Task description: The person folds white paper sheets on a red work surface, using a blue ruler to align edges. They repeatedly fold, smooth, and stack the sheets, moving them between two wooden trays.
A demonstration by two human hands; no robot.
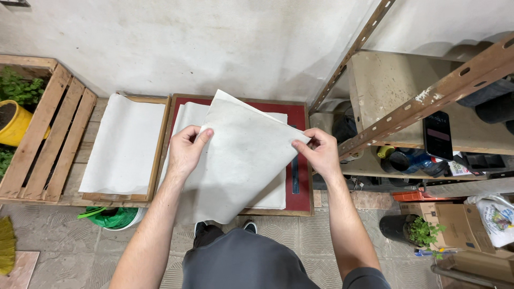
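Note:
Both my hands hold one off-white sheet of paper [241,155], lifted and turned at an angle over a red mat [297,115]. My left hand [187,150] pinches its left edge, thumb on top. My right hand [320,152] pinches the right corner. Under the sheet lies a stack of similar paper [188,115] on the mat, which sits in a wooden frame [309,160]. A dark ruler [295,179] lies along the mat's right side.
A second wooden board with a white sheet [126,144] lies to the left. Further left a wooden crate [48,144] holds a yellow plant pot [13,126]. A metal shelf unit [428,96] stands right, with a phone [438,134], cardboard boxes [455,219] and a small potted plant [412,230].

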